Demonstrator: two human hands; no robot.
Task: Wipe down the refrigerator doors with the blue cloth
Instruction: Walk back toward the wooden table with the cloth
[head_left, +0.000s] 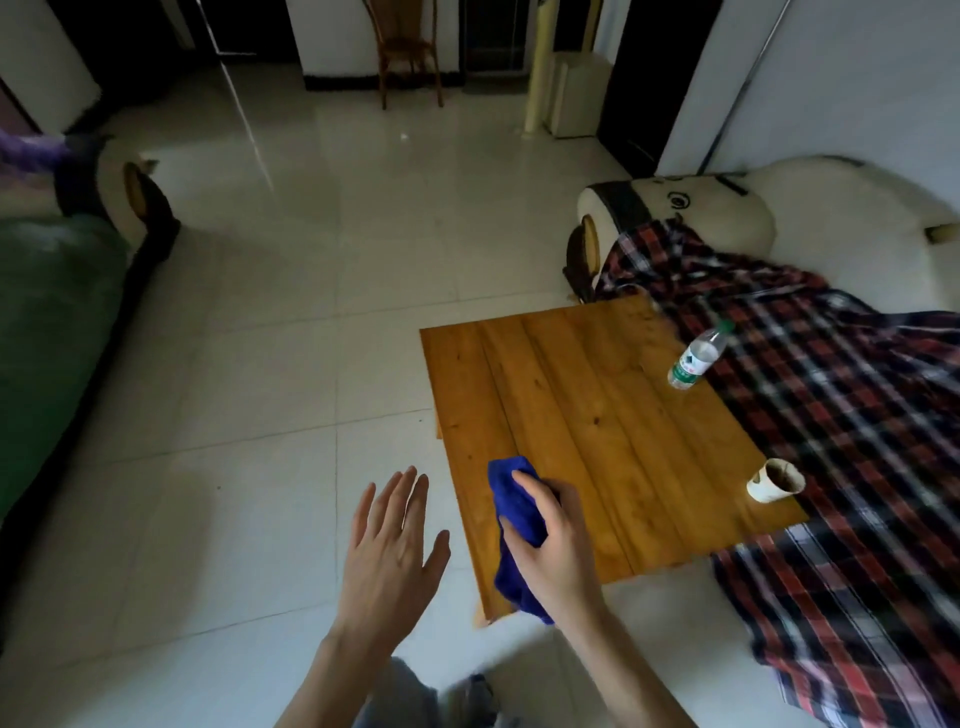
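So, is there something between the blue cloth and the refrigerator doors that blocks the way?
I cannot tell, because no refrigerator shows in this view. The right hand already grips the blue cloth above the corner of the wooden table. The tiled floor ahead looks open up to the wooden chair.

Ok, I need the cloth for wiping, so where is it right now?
The blue cloth is bunched in the right hand, low in the head view, over the near left corner of the wooden table.

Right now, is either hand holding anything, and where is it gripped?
The right hand holds the blue cloth, bunched, gripped around its middle with both ends sticking out. The left hand is open and empty.
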